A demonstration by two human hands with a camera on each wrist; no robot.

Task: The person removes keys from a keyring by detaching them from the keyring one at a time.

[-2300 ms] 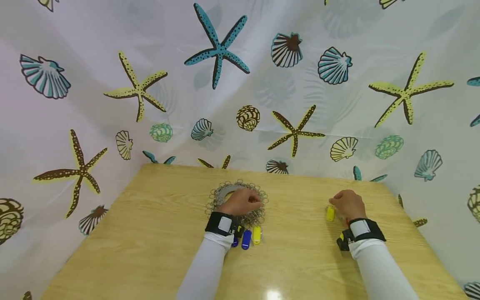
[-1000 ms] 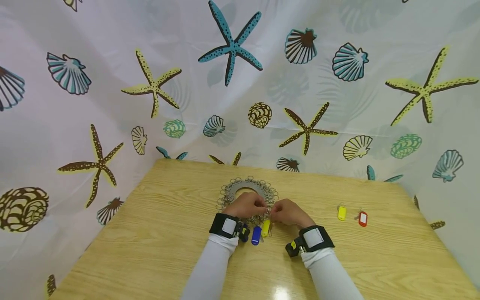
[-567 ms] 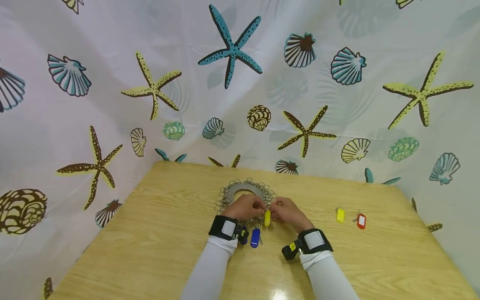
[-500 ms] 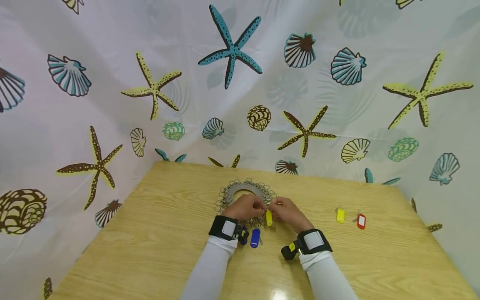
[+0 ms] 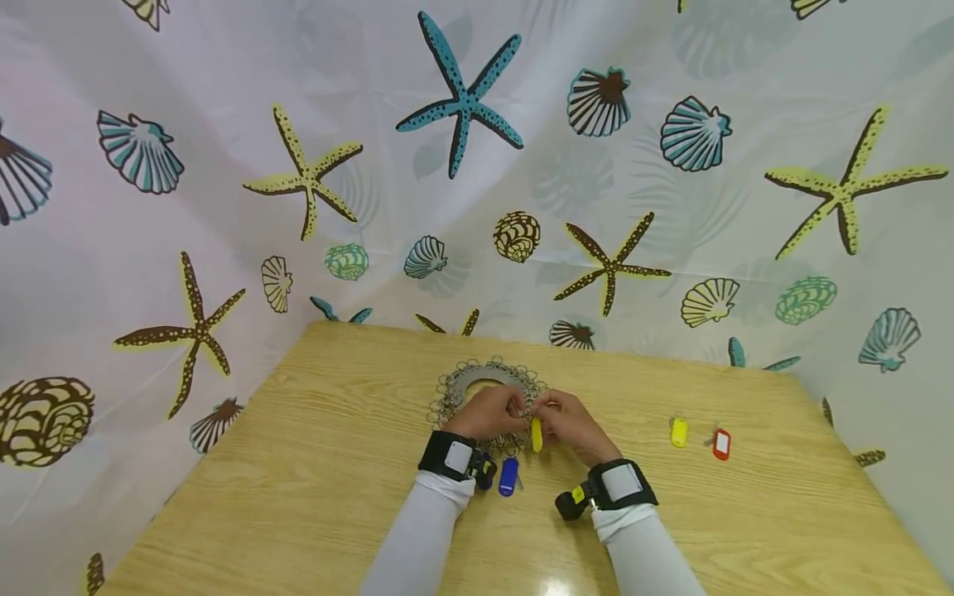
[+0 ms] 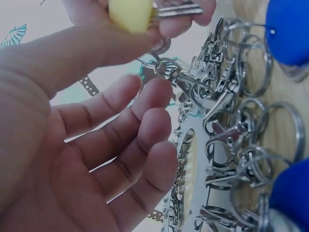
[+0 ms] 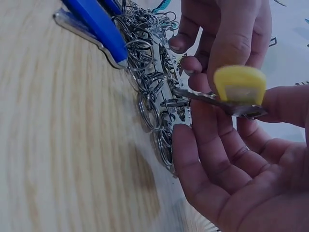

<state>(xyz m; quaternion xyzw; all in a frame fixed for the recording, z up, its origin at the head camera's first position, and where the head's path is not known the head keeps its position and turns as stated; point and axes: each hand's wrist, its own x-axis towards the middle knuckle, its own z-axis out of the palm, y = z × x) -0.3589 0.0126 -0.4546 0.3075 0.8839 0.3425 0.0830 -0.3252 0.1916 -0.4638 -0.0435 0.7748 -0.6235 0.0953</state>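
A round grey metal rack (image 5: pixel 469 382), ringed with several small clips and split rings, lies near the table's far edge. My left hand (image 5: pixel 488 412) is over its near right side, thumb and fingers curled at a metal clip (image 6: pixel 181 79). Close against it, my right hand (image 5: pixel 572 424) pinches a yellow key tag (image 5: pixel 537 434) by its ring end. A key (image 6: pixel 181 9) hangs with that tag; the tag appears edge-on in the head view. The fingertips partly hide where ring and clip meet. Blue key tags (image 5: pixel 508 477) hang from the rack's near edge.
Another yellow key tag (image 5: pixel 679 432) and a red key tag (image 5: pixel 721 444) lie on the wooden table (image 5: pixel 335 497) to the right, each with a key ring. A patterned curtain (image 5: pixel 477 190) rises behind the table.
My right hand has come from the right-hand tags to beside the left hand. The yellow tag at the rack has been lifted and turned edge-on between the hands.
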